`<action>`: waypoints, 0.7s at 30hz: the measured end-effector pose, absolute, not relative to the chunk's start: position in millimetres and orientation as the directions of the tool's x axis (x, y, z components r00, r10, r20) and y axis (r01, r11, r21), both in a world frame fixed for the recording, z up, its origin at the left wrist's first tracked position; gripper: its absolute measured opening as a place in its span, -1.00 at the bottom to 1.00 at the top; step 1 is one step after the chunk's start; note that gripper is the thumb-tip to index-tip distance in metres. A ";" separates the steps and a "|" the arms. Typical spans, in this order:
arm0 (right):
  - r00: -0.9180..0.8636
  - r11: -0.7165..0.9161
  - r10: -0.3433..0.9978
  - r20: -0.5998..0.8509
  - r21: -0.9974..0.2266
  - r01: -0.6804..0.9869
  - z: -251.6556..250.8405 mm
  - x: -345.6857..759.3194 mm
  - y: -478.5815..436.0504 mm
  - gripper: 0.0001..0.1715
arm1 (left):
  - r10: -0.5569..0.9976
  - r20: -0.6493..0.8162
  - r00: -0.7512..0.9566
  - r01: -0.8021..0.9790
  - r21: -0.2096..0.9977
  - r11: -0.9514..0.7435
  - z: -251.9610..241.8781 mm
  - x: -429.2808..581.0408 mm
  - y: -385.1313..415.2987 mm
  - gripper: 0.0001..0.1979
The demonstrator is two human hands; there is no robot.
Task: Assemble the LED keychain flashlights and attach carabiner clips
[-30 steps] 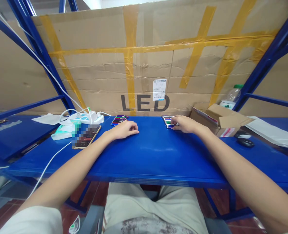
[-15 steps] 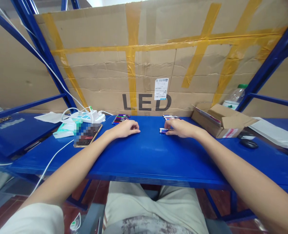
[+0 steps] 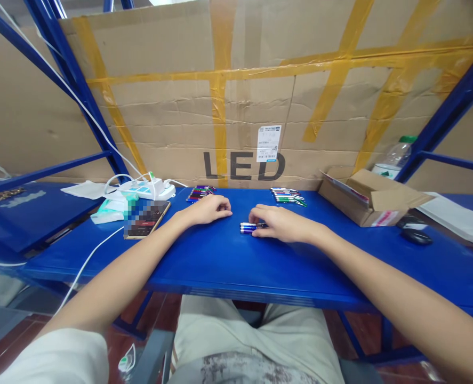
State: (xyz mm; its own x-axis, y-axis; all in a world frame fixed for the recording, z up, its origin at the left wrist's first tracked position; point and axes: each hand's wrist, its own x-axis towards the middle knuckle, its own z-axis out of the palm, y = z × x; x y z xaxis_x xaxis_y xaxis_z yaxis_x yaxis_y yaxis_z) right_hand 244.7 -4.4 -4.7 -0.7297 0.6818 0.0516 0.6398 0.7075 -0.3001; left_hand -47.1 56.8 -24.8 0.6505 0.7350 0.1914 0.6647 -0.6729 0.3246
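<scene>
Centre: we see the pens [image 3: 249, 228] lying on the bench [image 3: 236, 266], under the right hand [image 3: 278, 223], the left hand [image 3: 209, 209] just to their left.
Behind: two pen rows [image 3: 201, 192] [image 3: 287, 196] lie before the cardboard [image 3: 260, 106].
Left: phone [image 3: 146, 225], power strip [image 3: 146, 188] behind it.
Right: box [image 3: 370, 200], with a mouse [image 3: 416, 236] farther right.

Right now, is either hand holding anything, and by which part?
The right hand covers one end of a few small pens lying on the blue table; whether it grips them cannot be told. The left hand rests on the table, holding nothing.
</scene>
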 end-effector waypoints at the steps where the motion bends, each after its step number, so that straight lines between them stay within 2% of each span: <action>1: -0.730 0.707 0.682 0.053 -0.306 0.638 -4.6 244.6 -4.1 -0.78 | 0.734 0.193 0.651 0.663 0.326 -0.674 -25.1 -47.2 57.2 -0.76; 12: -0.727 0.716 0.680 0.094 -0.294 0.633 -8.6 248.5 1.1 -0.78 | 0.718 0.232 0.656 0.642 0.330 -0.693 -29.1 -48.7 59.8 -0.76; 17: -0.743 0.745 0.653 0.146 -0.302 0.595 -4.7 255.6 5.7 -0.65 | 0.709 0.238 0.664 0.641 0.306 -0.704 -28.1 -48.4 59.5 -0.79; 21: -0.704 0.740 0.671 0.235 -0.274 0.614 -3.2 266.6 17.4 -0.76 | 0.712 0.240 0.659 0.655 0.282 -0.701 -27.1 -48.0 58.5 -0.77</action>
